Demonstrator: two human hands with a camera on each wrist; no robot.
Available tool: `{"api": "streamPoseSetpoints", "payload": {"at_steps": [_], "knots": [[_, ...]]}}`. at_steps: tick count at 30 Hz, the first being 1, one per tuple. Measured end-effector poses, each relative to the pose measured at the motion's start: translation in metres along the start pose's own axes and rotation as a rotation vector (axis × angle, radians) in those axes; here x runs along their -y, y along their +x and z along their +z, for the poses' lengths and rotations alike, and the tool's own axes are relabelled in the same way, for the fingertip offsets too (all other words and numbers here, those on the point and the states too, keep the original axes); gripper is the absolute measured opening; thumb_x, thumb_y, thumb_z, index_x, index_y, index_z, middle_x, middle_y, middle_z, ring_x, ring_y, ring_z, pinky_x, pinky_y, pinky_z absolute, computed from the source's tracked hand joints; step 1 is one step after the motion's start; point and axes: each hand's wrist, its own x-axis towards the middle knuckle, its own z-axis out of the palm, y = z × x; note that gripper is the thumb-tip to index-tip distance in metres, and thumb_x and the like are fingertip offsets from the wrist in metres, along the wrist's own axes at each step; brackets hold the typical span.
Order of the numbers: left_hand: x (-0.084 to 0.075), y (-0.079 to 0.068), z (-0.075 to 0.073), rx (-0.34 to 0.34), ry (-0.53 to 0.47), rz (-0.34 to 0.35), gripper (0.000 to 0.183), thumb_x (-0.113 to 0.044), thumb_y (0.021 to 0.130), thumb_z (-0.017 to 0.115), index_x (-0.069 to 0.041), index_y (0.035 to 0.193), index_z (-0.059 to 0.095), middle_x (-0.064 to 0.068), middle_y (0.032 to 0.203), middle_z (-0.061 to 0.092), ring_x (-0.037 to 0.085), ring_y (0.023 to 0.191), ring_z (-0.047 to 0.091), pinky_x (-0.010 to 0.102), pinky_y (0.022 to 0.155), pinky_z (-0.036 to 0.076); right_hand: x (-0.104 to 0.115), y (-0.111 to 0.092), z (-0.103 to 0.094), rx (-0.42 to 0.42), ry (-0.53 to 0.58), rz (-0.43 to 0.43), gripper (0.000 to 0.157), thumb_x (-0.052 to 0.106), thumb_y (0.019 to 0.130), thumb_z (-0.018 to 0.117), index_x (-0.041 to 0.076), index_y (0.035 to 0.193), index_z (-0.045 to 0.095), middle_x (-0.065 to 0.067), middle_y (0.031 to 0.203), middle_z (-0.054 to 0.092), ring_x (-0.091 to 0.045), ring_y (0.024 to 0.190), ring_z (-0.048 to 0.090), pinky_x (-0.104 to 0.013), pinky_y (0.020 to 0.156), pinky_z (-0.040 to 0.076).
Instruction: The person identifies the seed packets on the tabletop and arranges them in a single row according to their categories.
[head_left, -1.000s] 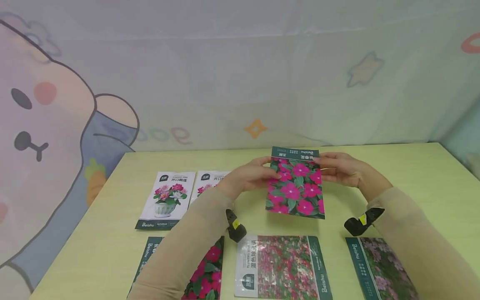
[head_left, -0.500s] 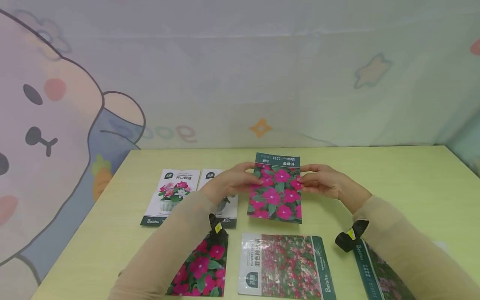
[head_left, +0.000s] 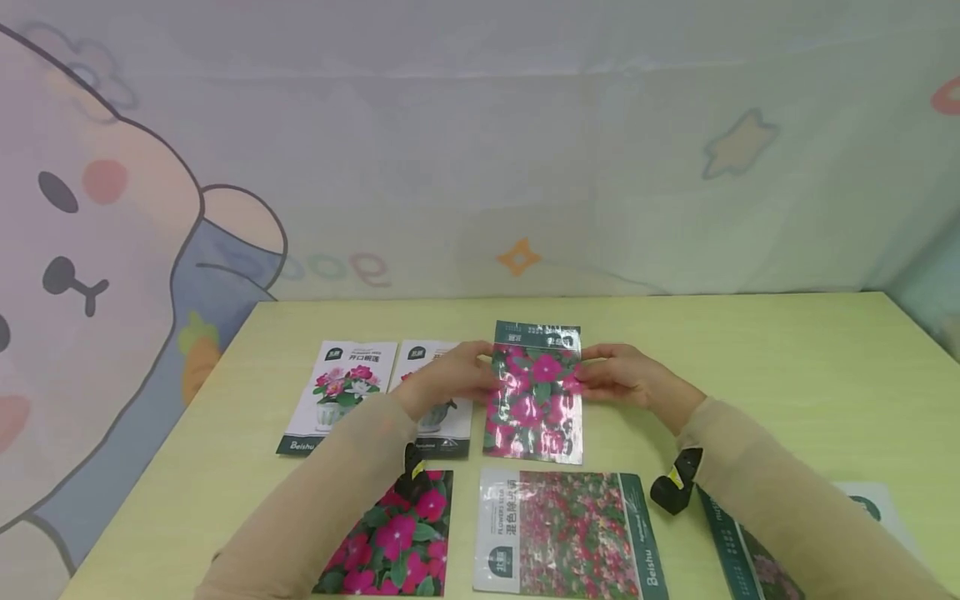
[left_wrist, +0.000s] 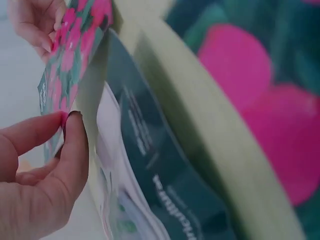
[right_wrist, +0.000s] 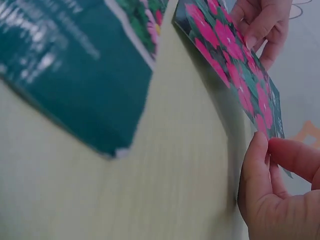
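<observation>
A seed packet point(head_left: 534, 417) with bright pink flowers and a dark green band at its far end is held by both hands, one at each side edge. My left hand point(head_left: 446, 379) pinches the left edge between thumb and fingers. On the opposite edge, my right hand point(head_left: 633, 379) does the same. The right wrist view shows the packet point(right_wrist: 235, 47) tilted over the table, a shadow beneath it. Just left of it lie two white seed packets with potted flowers; the nearer one point(head_left: 453, 446) is partly covered by my left hand.
The other white packet point(head_left: 341, 383) lies further left. In the front row are another pink-flower packet point(head_left: 397, 537), a mixed-flower packet point(head_left: 570, 533) and a dark green packet point(head_left: 731, 542) partly under the right sleeve. A white packet point(head_left: 877, 500) shows beyond that sleeve. Patterned cloth point(head_left: 600, 167) hangs behind the table.
Both hands have brought the pink-flower packet left and nearer, lower toward the table beside the white packets. Glare now shows on its face. The grip at both edges stays.
</observation>
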Motion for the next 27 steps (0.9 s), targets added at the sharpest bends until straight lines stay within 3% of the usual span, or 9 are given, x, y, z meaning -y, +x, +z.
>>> {"api": "streamPoseSetpoints", "payload": {"at_steps": [3,8,14,20,24,27], "knots": [[0.003,-0.002,-0.002,-0.011,0.115,0.030,0.062,0.001,0.089,0.058,0.009,0.141,0.025,0.016,0.101,0.061,0.020,0.080,0.065,0.031,0.080,0.054,-0.003,0.000,0.001,-0.018,-0.005,0.002,0.055,-0.008,0.091,0.047,-0.012,0.139,0.020,-0.008,0.081,0.059,-0.013,0.066,0.064,-0.024,0.067,0.056],[-0.001,-0.005,0.001,-0.066,0.165,0.030,0.052,0.004,0.087,0.058,0.013,0.133,0.036,0.019,0.095,0.064,0.024,0.081,0.067,0.032,0.077,0.055,-0.004,-0.001,0.005,-0.021,-0.037,-0.016,0.057,-0.010,0.089,0.048,-0.015,0.139,0.021,-0.008,0.086,0.059,-0.012,0.066,0.064,-0.023,0.067,0.055],[-0.005,-0.009,0.003,-0.141,0.285,-0.012,0.046,0.001,0.088,0.058,0.014,0.129,0.042,0.024,0.104,0.064,0.026,0.086,0.067,0.034,0.081,0.053,-0.002,0.000,0.009,-0.056,-0.068,0.003,0.052,-0.007,0.089,0.052,-0.016,0.136,0.031,-0.007,0.080,0.063,-0.013,0.067,0.064,-0.023,0.066,0.055],[-0.008,-0.015,-0.001,-0.147,0.369,0.010,0.046,-0.002,0.087,0.060,0.014,0.127,0.046,0.026,0.117,0.058,0.024,0.088,0.067,0.038,0.089,0.049,-0.001,-0.001,0.008,-0.052,-0.088,-0.004,0.046,-0.005,0.091,0.049,-0.017,0.133,0.034,-0.008,0.081,0.064,-0.013,0.070,0.065,-0.024,0.067,0.056],[-0.011,-0.020,-0.010,-0.160,0.427,0.044,0.030,-0.004,0.088,0.058,0.012,0.114,0.060,0.023,0.115,0.060,0.016,0.077,0.064,0.033,0.079,0.053,-0.001,-0.001,0.007,-0.039,-0.104,-0.008,0.046,-0.003,0.092,0.049,-0.017,0.133,0.034,-0.007,0.080,0.065,-0.012,0.070,0.065,-0.024,0.067,0.056],[-0.011,-0.021,-0.020,-0.170,0.423,0.045,0.027,-0.004,0.090,0.055,0.010,0.112,0.062,0.021,0.110,0.062,0.013,0.070,0.057,0.029,0.070,0.053,-0.001,-0.002,0.006,-0.032,-0.122,-0.005,0.046,-0.002,0.093,0.049,-0.017,0.134,0.033,-0.006,0.080,0.066,-0.012,0.069,0.065,-0.024,0.066,0.056]]}}
